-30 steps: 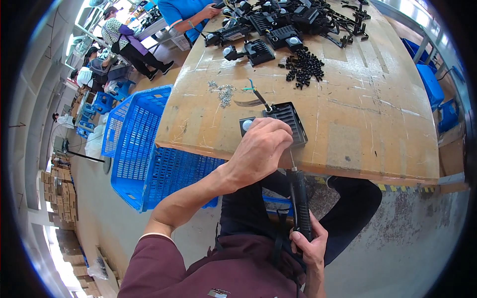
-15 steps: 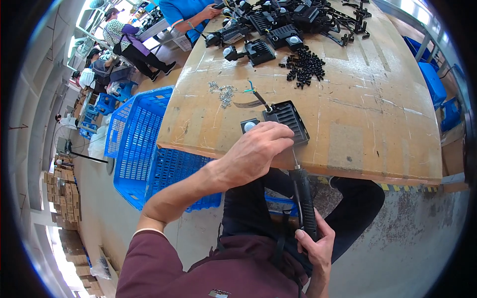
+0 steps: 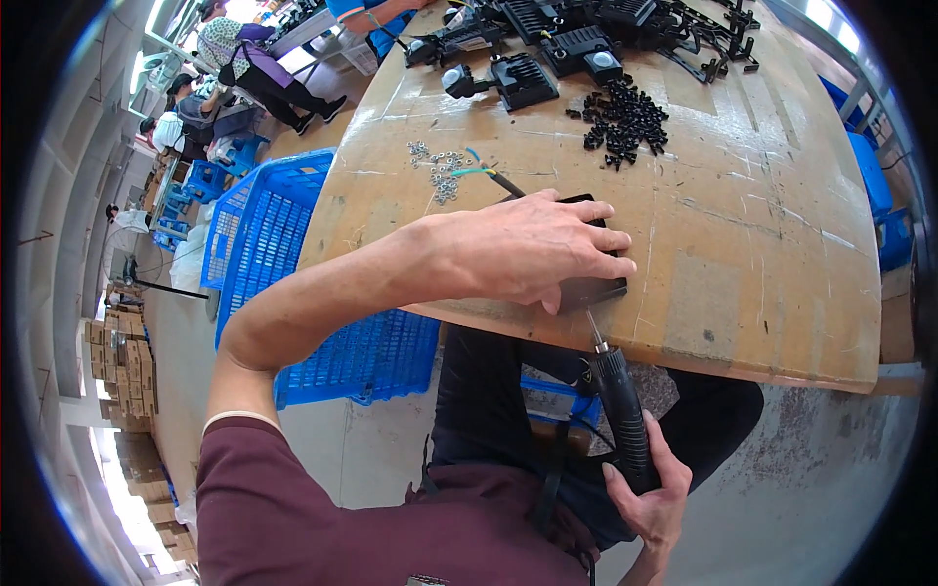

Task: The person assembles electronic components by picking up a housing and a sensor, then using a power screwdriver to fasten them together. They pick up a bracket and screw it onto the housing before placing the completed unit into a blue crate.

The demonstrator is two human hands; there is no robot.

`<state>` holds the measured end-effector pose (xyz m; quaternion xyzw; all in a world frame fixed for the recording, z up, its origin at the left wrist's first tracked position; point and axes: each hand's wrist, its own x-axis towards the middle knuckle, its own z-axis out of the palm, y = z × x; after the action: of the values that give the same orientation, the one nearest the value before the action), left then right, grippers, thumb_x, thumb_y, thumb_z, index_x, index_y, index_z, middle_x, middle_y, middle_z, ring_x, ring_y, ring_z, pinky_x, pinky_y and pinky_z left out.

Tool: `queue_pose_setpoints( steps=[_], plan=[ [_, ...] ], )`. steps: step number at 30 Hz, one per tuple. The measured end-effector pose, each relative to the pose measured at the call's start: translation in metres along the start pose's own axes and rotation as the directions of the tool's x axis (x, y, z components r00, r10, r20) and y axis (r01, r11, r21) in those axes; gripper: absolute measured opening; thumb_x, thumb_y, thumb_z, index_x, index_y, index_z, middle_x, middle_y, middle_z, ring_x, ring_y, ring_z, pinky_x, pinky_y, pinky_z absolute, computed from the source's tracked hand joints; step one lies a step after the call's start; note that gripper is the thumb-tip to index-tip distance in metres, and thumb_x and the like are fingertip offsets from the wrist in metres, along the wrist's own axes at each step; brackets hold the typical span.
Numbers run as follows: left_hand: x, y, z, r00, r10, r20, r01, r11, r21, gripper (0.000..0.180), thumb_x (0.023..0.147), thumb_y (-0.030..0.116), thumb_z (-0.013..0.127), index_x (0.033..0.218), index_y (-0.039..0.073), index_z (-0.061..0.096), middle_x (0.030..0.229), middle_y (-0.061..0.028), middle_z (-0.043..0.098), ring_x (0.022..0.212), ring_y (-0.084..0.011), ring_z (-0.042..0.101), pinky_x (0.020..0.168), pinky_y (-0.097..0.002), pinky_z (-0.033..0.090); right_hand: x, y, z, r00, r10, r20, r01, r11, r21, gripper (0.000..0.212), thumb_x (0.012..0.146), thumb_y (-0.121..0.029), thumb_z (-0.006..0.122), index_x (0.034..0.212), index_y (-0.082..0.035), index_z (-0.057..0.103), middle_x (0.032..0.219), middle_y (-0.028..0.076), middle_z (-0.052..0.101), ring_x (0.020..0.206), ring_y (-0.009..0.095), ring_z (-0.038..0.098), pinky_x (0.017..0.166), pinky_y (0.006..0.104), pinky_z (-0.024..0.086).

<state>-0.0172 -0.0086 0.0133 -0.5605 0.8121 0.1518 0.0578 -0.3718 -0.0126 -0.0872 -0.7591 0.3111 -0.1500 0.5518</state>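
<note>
Palm down, my left hand (image 3: 532, 249) lies across a black finned floodlight (image 3: 616, 286) near the table's front edge. Its fingers reach over the floodlight's right side and grip it, hiding most of the body. A short black cable (image 3: 504, 185) with bared coloured wires sticks out beyond the hand. Below the table edge, my right hand (image 3: 657, 498) is wrapped round a black electric screwdriver (image 3: 625, 420). The screwdriver points up and away from me, its thin bit close to the floodlight's near edge. Whether the bit touches the floodlight I cannot tell.
Small metal nuts (image 3: 445, 174) lie scattered left of the cable. Farther off are a heap of small black parts (image 3: 625, 122) and a pile of black floodlights (image 3: 586, 44). Blue crates (image 3: 264, 234) stand at the table's left. Another person's arm (image 3: 376, 15) shows at the far edge.
My left hand has gone from bent fingers at the floodlight's near edge to lying across it, covering its white dome. The screwdriver and right hand sit slightly lower and farther right in view.
</note>
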Motion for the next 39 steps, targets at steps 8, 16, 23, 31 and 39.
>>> queue_pose_setpoints(
  steps=[8,16,23,31,39],
  plan=[
    [0.002,-0.004,0.009,0.998,0.036,-0.055,-0.033,0.998,0.057,0.086,0.071,0.023,0.092,0.148,0.015,0.056,0.150,-0.0048,0.058,0.136,-0.0308,0.052,0.100,-0.0457,0.055,-0.003,-0.028,-0.010,0.962,0.269,0.051,-0.271,0.912,0.308,0.077,0.078,-0.004,0.081,0.150,0.004,0.055,0.094,0.011,0.075,0.074,0.011,0.069,0.069,0.0243,0.054],
    [0.002,-0.007,0.012,0.991,0.080,-0.102,-0.071,0.993,0.091,0.078,0.074,0.037,0.090,0.143,0.014,0.061,0.144,-0.0033,0.062,0.134,-0.0358,0.054,0.092,-0.0485,0.058,0.007,-0.049,-0.018,0.978,0.181,0.106,-0.195,0.971,0.136,0.068,0.089,-0.011,0.081,0.152,-0.004,0.057,0.127,0.019,0.074,0.111,0.023,0.072,0.097,0.0341,0.055],
    [0.005,-0.005,0.017,0.989,0.052,-0.139,-0.039,0.995,0.089,0.077,0.079,0.048,0.087,0.143,0.015,0.061,0.145,-0.0019,0.062,0.134,-0.0365,0.055,0.091,-0.0498,0.059,0.005,-0.016,-0.013,0.999,-0.030,0.023,0.031,0.999,-0.017,0.071,0.080,-0.006,0.081,0.146,0.004,0.058,0.097,0.015,0.076,0.077,0.021,0.076,0.070,0.0307,0.060],
    [0.005,-0.008,0.019,0.990,0.056,-0.132,-0.046,0.996,0.076,0.071,0.081,0.047,0.085,0.141,0.014,0.064,0.146,-0.0004,0.062,0.133,-0.0372,0.055,0.093,-0.0519,0.058,0.020,-0.043,-0.033,0.918,0.328,0.224,-0.366,0.918,0.155,0.066,0.090,-0.014,0.082,0.150,-0.003,0.058,0.111,0.007,0.071,0.093,0.017,0.067,0.085,0.0302,0.054],
    [0.000,-0.002,0.011,0.990,0.046,-0.135,-0.034,0.995,0.095,0.073,0.078,0.043,0.087,0.141,0.014,0.063,0.146,0.0005,0.061,0.134,-0.0362,0.054,0.091,-0.0509,0.057,0.016,-0.037,-0.024,0.915,0.358,0.185,-0.400,0.866,0.302,0.070,0.083,-0.017,0.080,0.144,0.007,0.055,0.074,0.011,0.067,0.046,0.012,0.056,0.042,0.0262,0.044]
  ],
)
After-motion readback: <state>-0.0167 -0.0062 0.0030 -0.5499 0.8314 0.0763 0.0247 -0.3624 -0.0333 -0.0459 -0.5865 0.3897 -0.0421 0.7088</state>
